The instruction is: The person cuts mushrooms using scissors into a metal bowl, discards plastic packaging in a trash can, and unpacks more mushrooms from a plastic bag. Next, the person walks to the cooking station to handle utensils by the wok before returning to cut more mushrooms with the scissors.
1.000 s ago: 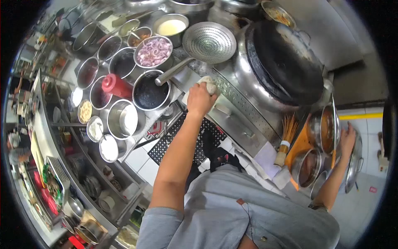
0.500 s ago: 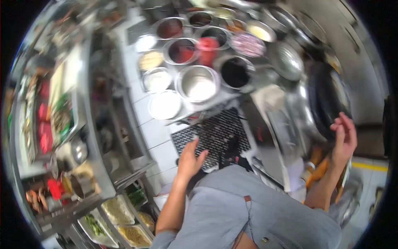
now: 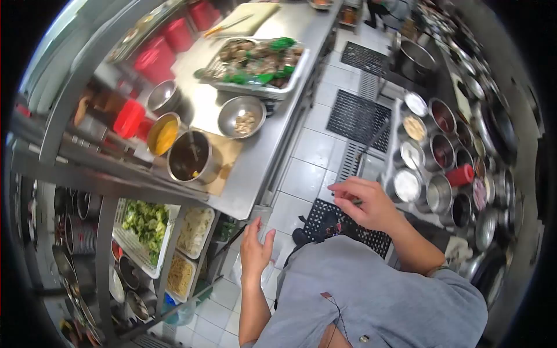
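My left hand [image 3: 255,249] hangs beside the corner of the steel counter [image 3: 237,200], fingers stretched and thumb apart, holding nothing. In front of my body, over the floor, is my right hand [image 3: 366,203]; its fingers are bent, with the thumb apart from them. A small greenish spot shows between them, too small to name. On the counter near the left hand stand a steel pot of dark liquid [image 3: 200,165], a pot with yellow contents [image 3: 156,139] and a steel bowl with pale pieces [image 3: 238,119]. Neither hand touches them.
A white tray [image 3: 300,62] with green-topped food and a cutting board [image 3: 246,22] lie further along the counter. Under it are a basket of broccoli [image 3: 142,229] and a noodle tray [image 3: 181,278]. Several pots, including a steel pot [image 3: 439,191], stand at right. Black mats [image 3: 357,116] cover the tiles.
The view has turned left, bringing the counter closer and moving the pots to the right side. My right hand has come from far right to in front of my body.
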{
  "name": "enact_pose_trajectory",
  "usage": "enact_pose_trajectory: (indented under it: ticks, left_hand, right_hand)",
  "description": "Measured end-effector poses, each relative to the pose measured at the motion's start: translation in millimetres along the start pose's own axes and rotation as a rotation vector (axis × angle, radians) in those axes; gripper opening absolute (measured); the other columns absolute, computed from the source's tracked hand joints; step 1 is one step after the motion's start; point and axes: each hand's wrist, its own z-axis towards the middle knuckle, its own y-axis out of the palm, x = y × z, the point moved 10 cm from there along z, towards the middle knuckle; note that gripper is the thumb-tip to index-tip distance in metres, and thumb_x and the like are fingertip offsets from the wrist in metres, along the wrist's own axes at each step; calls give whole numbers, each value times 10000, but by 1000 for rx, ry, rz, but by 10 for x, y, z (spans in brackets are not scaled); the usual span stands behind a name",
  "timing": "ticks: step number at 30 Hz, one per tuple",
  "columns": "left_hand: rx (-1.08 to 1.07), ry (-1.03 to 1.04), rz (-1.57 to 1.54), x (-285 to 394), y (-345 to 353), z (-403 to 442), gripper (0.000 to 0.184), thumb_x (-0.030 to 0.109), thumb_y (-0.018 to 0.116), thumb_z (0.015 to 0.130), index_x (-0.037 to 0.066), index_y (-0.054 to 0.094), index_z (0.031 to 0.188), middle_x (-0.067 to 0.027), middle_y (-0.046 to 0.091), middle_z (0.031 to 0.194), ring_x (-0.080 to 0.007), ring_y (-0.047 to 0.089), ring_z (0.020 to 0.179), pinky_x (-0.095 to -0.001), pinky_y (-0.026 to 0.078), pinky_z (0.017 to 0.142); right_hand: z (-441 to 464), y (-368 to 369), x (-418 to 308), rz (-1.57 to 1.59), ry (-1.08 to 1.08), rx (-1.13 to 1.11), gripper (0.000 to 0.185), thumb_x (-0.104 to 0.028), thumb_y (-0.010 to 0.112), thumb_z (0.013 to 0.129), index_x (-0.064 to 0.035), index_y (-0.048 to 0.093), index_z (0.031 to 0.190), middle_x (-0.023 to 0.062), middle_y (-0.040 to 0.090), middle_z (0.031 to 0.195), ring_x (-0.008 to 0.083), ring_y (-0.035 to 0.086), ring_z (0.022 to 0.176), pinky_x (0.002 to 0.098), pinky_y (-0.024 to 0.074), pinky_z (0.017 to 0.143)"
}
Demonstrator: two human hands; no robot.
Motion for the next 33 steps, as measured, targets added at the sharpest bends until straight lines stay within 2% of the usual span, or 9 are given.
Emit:
enact_pose_trajectory:
  ticks: [7, 9, 12, 14, 17, 22, 27, 29, 33]
  left_hand:
    - [207, -268, 10, -478, -475, -268, 440, 207, 705, 893, -17, 605, 1258, -192, 650, 1112, -334, 643, 1036, -405, 505, 896]
    - [253, -338, -11, -539, -494, -265, 428, 206, 695, 894, -15, 610, 1251, -189, 649, 1114, -337, 641, 1038, -410, 501, 892]
    - [327, -410, -48, -490, -516, 60, 410, 174, 699, 885, -1, 617, 1246, -178, 654, 1120, -319, 647, 1038, -408, 505, 891]
    - [333, -367, -54, -201, -519, 536, 407, 173, 699, 885, 0, 619, 1243, -180, 654, 1133, -322, 646, 1049, -405, 504, 900]
    - [302, -222, -33, 231, -483, 1449, 400, 172, 704, 887, -2, 621, 1237, -196, 647, 1153, -353, 637, 1067, -401, 501, 917]
    - [230, 104, -51, 1211, -384, 3165, 396, 154, 722, 873, -8, 623, 1221, -199, 638, 1152, -384, 615, 1075, -423, 486, 937]
    - [170, 294, 111, 1697, 36, 4541, 472, 151, 735, 849, 2, 582, 1271, -188, 584, 1262, -379, 546, 1181, -436, 453, 989]
    - [199, 375, 207, 1934, 139, 4928, 513, 143, 755, 823, 21, 572, 1286, -178, 585, 1261, -374, 546, 1181, -441, 447, 998]
    - [164, 468, 421, 2028, 587, 5533, 628, 116, 814, 739, 67, 562, 1313, -150, 597, 1254, -356, 558, 1167, -459, 434, 1018]
  right_hand:
    - [1591, 576, 261, -83, -114, -153, 199, -83, 652, 916, -46, 705, 1105, 110, 665, 853, 154, 631, 676, 306, 514, 607]
    - [2202, 810, 826, -146, 36, -200, 234, -76, 618, 918, -46, 693, 1137, 162, 685, 944, 231, 671, 761, 361, 542, 689]
    - [3032, 1042, 1498, -340, -197, 66, 345, -40, 550, 901, -26, 631, 1236, 224, 663, 1133, 390, 642, 991, 443, 510, 896]
    - [3463, 1258, 1963, -278, -160, 14, 422, -34, 541, 878, -20, 583, 1298, 241, 630, 1213, 432, 604, 1080, 468, 489, 951]
    - [3574, 1465, 2130, -293, -196, -126, 352, -124, 627, 853, -16, 614, 1187, 224, 631, 1148, 404, 614, 1066, 468, 505, 931]
    - [3401, 1258, 2045, -340, -169, -229, 502, -214, 804, 719, -3, 589, 1120, 243, 590, 1192, 410, 611, 1087, 480, 511, 913]
    - [3487, 963, 2149, -314, -352, -222, 468, -153, 658, 792, -41, 594, 1242, 221, 632, 1202, 416, 620, 1114, 497, 525, 932]
    - [3478, 987, 2324, -281, -279, -319, 498, -127, 632, 793, -54, 585, 1283, 225, 639, 1195, 413, 624, 1107, 502, 522, 938]
    - [3395, 874, 2462, -419, -162, -554, 430, -183, 690, 754, -34, 647, 1155, 216, 670, 1127, 385, 672, 998, 483, 541, 887]
